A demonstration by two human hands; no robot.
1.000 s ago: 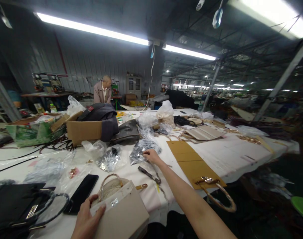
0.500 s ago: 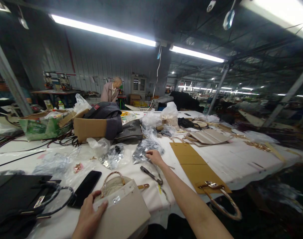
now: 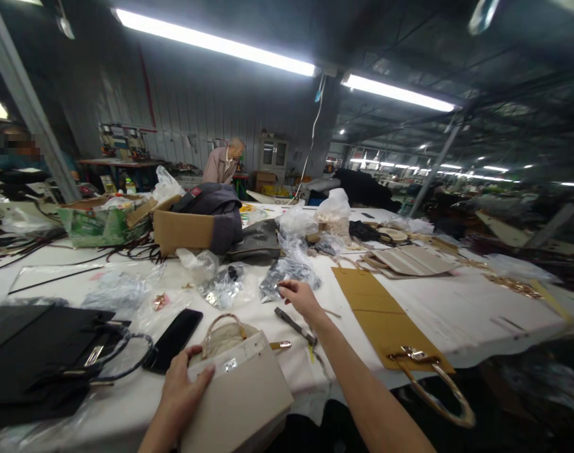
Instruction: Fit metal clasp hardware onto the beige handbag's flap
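Note:
A beige handbag [image 3: 242,402] with a rounded top handle and a small metal plate leans near the front edge of the table. My left hand [image 3: 180,384] grips its upper left edge, thumb on the front face and fingers behind. My right hand [image 3: 302,301] is in a pinch at the near side of a clear plastic bag [image 3: 272,277] of dark or silvery pieces; whatever is between the fingertips is too small to make out. Just below that hand lies a dark-handled tool [image 3: 291,324]. A black phone [image 3: 176,340] rests left of the beige handbag.
A black handbag [image 3: 36,365] lies at the left. A mustard panel [image 3: 381,321] with a handle [image 3: 445,399] overhanging the front edge is at the right. Behind are a cardboard box [image 3: 183,231], a green box [image 3: 95,226] and beige panels [image 3: 414,261]. Two people are farther back.
The view has turned slightly left, so the scene sits farther right. Both hands stay almost where they were, the left on the handbag and the right by the plastic bag.

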